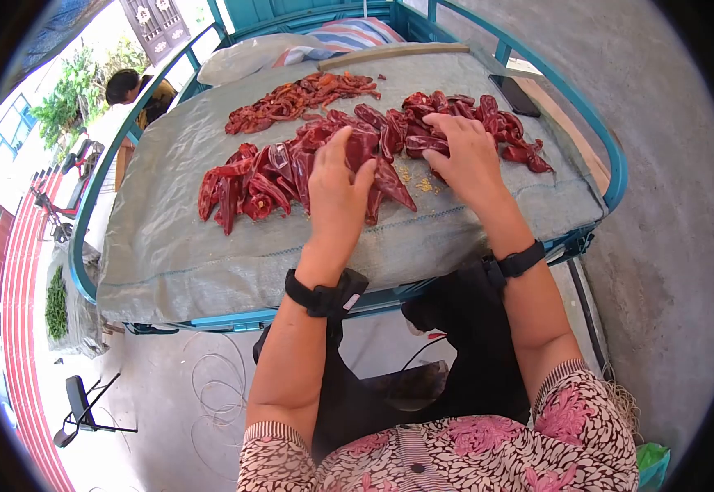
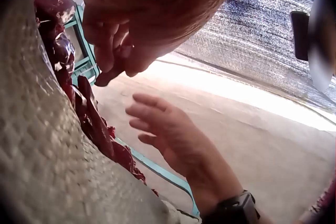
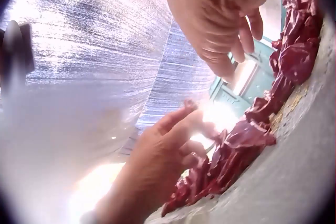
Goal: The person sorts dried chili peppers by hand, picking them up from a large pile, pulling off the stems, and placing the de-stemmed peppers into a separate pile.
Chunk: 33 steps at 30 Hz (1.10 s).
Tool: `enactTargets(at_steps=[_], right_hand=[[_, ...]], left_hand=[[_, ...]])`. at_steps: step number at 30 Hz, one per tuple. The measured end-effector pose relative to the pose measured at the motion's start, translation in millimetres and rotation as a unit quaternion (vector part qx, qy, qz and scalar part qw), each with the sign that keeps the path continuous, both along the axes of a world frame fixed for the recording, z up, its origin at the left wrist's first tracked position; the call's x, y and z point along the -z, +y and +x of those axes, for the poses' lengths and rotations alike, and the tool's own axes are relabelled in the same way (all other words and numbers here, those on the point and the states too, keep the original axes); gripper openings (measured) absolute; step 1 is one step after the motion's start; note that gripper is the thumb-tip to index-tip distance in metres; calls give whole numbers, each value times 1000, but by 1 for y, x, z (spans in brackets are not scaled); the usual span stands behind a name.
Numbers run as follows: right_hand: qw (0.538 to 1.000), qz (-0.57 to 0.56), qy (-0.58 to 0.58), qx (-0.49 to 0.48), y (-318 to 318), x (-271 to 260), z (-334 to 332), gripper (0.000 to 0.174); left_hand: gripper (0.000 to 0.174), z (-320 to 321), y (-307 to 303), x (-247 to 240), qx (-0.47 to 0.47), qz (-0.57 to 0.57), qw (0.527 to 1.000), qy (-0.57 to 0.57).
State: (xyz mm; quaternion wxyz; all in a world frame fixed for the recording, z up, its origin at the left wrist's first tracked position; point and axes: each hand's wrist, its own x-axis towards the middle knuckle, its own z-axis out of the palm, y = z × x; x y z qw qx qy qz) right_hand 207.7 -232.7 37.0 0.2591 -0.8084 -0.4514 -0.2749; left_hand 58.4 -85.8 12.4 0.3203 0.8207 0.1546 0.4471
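Note:
Dried red peppers (image 1: 246, 182) lie in a heap across the woven sheet (image 1: 168, 238). At the heap's middle, my left hand (image 1: 336, 193) has thumb and index finger bent around a broad red pepper (image 1: 361, 149). In the left wrist view, a dark red tip (image 2: 109, 77) pokes out below that hand's fingers (image 2: 107, 50); the rest is hidden. My right hand (image 1: 472, 164) hovers by the right-hand peppers (image 1: 421, 144), thumb and fingers apart. Nothing shows between its fingers in the right wrist view (image 3: 220, 19). Yellow seeds (image 1: 426, 182) lie between the hands.
Behind the heap is a separate band of orange-red peppers (image 1: 299, 98). A phone (image 1: 514, 95) lies at the back right. Blue metal rails (image 1: 611, 156) edge the cart bed. Sacks (image 1: 250, 57) rest at the back; a person (image 1: 127, 86) is beyond the left rail.

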Motion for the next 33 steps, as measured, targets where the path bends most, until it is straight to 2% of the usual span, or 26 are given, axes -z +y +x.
enactTargets(at_steps=[2,3,6,9,12,15,18,21,24,27,30,31,33], right_hand=[[997,-61,31,37,-4,3,3,45],[993,-92,47,55,-5,5,4,44],[995,-87,27,45,-2,16,16,41],[996,-52,41,54,3,21,25,38],[997,-54,-24,54,0,19,19,34],[995,-84,1,55,3,24,19,33],[993,-78,83,38,4,21,19,35],[991,-106,80,18,4,19,22,37],[989,66,136,-5,8,14,10,41],[968,137,209,-28,15,6,6,44],[925,179,311,-120,28,13,0,44],[911,182,337,-154,32,14,-4,39],[891,165,378,-191,36,11,-18,37]], left_hand=[[71,-2,0,-3,-27,5,999,-42],[71,-2,0,-4,-10,-36,999,-33],[62,1,2,0,8,-12,997,-79],[53,-1,2,-1,36,-9,999,-23],[45,-1,2,1,57,-10,998,-21],[43,-2,2,1,60,-8,998,-12],[41,-2,1,1,63,-10,998,-16],[39,-3,4,4,70,10,997,-20],[36,-6,2,0,80,4,996,-33],[38,-5,3,1,101,-6,995,-12],[43,-6,-7,-4,111,-45,993,6],[46,-8,-10,-7,119,-54,991,18],[46,-3,-7,1,108,-6,994,-6]])
